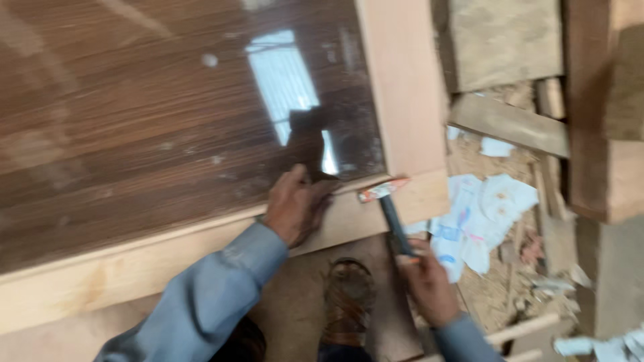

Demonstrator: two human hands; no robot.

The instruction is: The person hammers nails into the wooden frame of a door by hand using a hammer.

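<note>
Shoe: a brown shoe (pixel 349 295) stands on the floor (pixel 295 315), between the two arms, nearest to the person.
Right hand: the right hand (pixel 426 281) is closed around the dark handle of a hammer (pixel 390 213); the fingers are clenched on it.
Hammer: its head, with a light and red marking, lies touching the pale frame (pixel 402 100) at the lower corner.
Left hand: the left hand (pixel 295 204) rests on the lower rail of the frame, fingers bent; whether they pinch something small I cannot tell, the picture is blurred.
Panel: a dark brown glossy panel (pixel 134 121) sits inside the frame and reflects a window.
Floor at right: crumpled papers (pixel 479 214), wood shavings and loose planks (pixel 510 124).
Containers: I see none here.
</note>
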